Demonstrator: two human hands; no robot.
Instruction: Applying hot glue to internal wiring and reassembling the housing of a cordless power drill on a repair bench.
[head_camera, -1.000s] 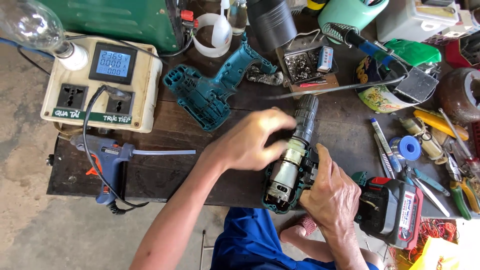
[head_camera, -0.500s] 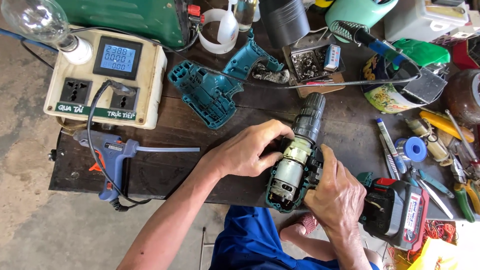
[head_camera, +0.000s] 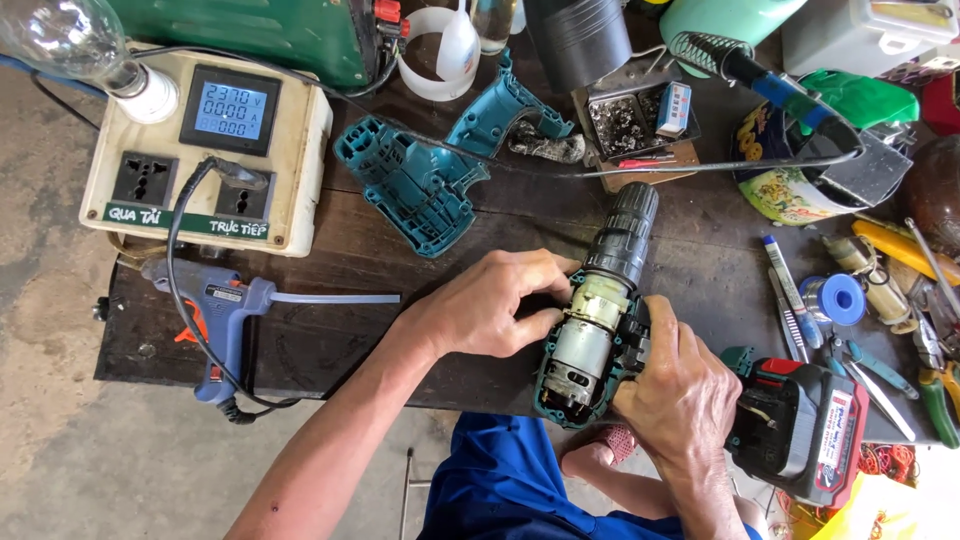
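Gripping the opened-up drill (head_camera: 597, 318) at the bench's (head_camera: 330, 340) front edge, your left hand (head_camera: 492, 305) pinches its motor side while your right hand (head_camera: 682, 392) clamps the handle, teal shell half (head_camera: 420, 180) lying behind.

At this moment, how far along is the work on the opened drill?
Done: one teal housing half is off and lies apart on the bench. In hand: both hands, left hand and right hand, hold the open drill, motor exposed in the other shell. Left: the shell is not closed, and the battery pack lies detached.
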